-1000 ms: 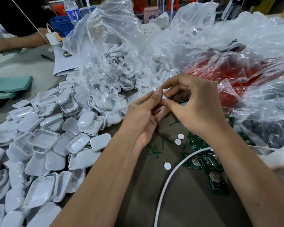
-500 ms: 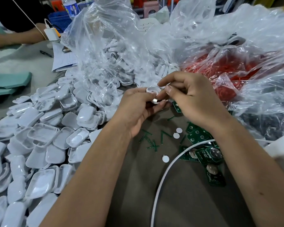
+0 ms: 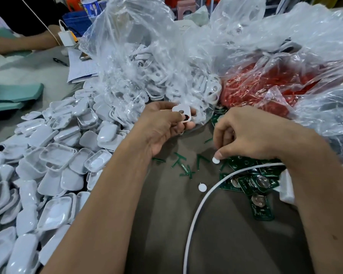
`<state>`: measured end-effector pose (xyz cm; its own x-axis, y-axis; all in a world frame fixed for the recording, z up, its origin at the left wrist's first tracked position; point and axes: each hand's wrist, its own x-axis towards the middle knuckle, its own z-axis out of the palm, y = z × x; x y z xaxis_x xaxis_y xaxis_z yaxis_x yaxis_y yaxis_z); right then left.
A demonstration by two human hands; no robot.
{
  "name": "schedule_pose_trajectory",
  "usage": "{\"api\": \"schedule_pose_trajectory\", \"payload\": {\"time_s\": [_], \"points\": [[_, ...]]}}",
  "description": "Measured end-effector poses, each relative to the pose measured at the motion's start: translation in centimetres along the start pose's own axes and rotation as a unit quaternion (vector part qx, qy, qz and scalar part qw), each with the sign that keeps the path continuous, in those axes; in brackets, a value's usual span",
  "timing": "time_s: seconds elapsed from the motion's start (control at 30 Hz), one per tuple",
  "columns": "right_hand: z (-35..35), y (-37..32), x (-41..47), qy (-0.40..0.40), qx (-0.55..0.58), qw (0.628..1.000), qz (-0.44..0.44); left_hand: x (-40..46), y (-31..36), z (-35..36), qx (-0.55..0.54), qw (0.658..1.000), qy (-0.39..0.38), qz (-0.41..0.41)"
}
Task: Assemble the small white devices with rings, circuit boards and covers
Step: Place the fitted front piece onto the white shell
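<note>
Holding a small white device shell [image 3: 182, 114] up off the bench, the left hand [image 3: 162, 127] has fingers and thumb curled round its edges, the open face with two round holes turned toward the camera. Right hand [image 3: 251, 135] is lowered to the bench surface, fingertips bunched on a small white disc [image 3: 215, 160]; contact looks like a pinch or press, but whether the disc is lifted yet cannot be told. Disc lies just beside the near edge of the green circuit boards [image 3: 253, 182], toward the right side of the bench. A second white disc [image 3: 202, 187] lies loose nearer the front edge, close to the white cable [image 3: 194, 218]. Key relation: shell sits up and to the left of the pinched disc, apart from it, with the shell's long axis running roughly up-left to down-right. Right hand is the nearer to the disc; judged next move is carrying it across to the shell. Pile of white covers [image 3: 53, 165] fills the left of the bench; clear plastic bags [image 3: 147, 56] along the far edge.
</note>
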<state>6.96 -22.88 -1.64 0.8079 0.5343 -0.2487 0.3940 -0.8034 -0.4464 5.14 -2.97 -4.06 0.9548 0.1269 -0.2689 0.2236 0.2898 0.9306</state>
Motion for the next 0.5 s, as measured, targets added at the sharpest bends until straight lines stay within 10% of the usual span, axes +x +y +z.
{"api": "schedule_pose_trajectory", "payload": {"time_s": [0.23, 0.5], "points": [[0.4, 0.2, 0.2, 0.013, 0.033, 0.999, -0.021, -0.2, -0.2, -0.3, 0.086, 0.996, -0.028, 0.021], [1.4, 0.0, 1.3, 0.251, 0.314, 0.915, -0.032, -0.2, -0.6, -0.2, 0.168, 0.980, -0.075, 0.073]]}}
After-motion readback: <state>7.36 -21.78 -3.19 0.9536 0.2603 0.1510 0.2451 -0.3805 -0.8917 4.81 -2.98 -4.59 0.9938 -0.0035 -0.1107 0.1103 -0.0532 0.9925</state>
